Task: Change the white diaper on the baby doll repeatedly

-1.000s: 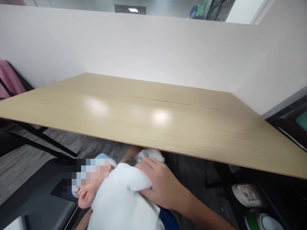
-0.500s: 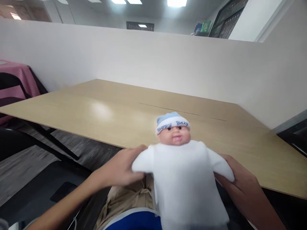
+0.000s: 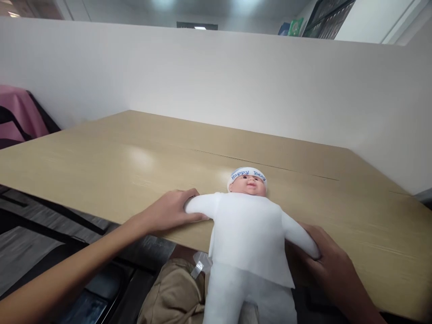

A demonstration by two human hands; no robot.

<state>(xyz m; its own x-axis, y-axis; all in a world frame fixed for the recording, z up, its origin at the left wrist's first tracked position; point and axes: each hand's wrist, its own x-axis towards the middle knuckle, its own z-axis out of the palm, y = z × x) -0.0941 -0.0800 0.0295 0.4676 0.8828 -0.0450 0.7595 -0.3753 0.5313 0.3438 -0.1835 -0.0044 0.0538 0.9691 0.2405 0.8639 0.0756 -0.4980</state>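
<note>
A baby doll (image 3: 248, 227) in white clothes and a blue-and-white cap lies face up on the near edge of a light wooden table (image 3: 135, 162). Its legs hang off the table's edge over my lap. My left hand (image 3: 167, 210) holds the doll's arm on the left, fingers curled round it. My right hand (image 3: 324, 263) grips the doll's other arm at the right. A small clear plastic tag (image 3: 200, 265) dangles by the doll's hip.
A white partition wall (image 3: 216, 81) stands behind and to the right of the table. A pink cloth (image 3: 16, 114) covers something at the far left. Dark floor and black furniture lie under the table at lower left.
The doll came up from under the table, was held upright facing me, and now lies on its back on the table edge. Both hands hold its arms.
</note>
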